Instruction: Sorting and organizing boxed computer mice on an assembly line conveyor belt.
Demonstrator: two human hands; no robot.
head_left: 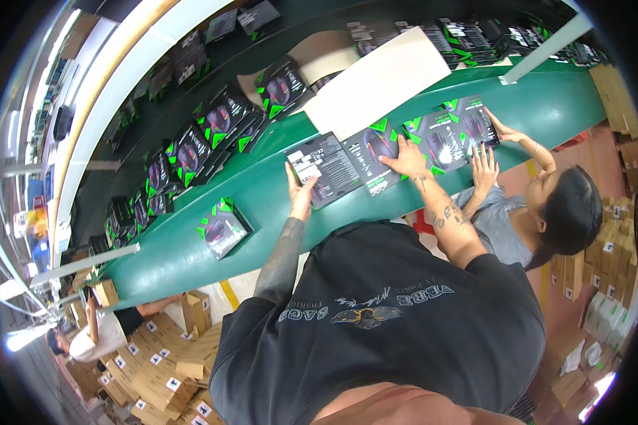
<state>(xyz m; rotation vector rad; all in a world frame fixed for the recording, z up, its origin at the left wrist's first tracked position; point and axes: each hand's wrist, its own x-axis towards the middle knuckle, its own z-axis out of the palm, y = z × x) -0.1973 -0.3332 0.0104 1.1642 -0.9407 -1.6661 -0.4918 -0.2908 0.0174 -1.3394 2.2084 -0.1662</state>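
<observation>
- Box (327,173), flat, black cardboard, white-labelled: from afar I see it midway between the long green surface's (170,244) near and far edges.
- My left hand (300,193) clamps its left edge.
- My right hand (407,159) lies, fingers apart, on the black-and-green box (375,146) beside it.

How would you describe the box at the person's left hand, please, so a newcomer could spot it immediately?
On the long green bench, find the person's left hand. The black box it touches shows small print and a white label, whereas the next box rightward shows a mouse picture.
</observation>
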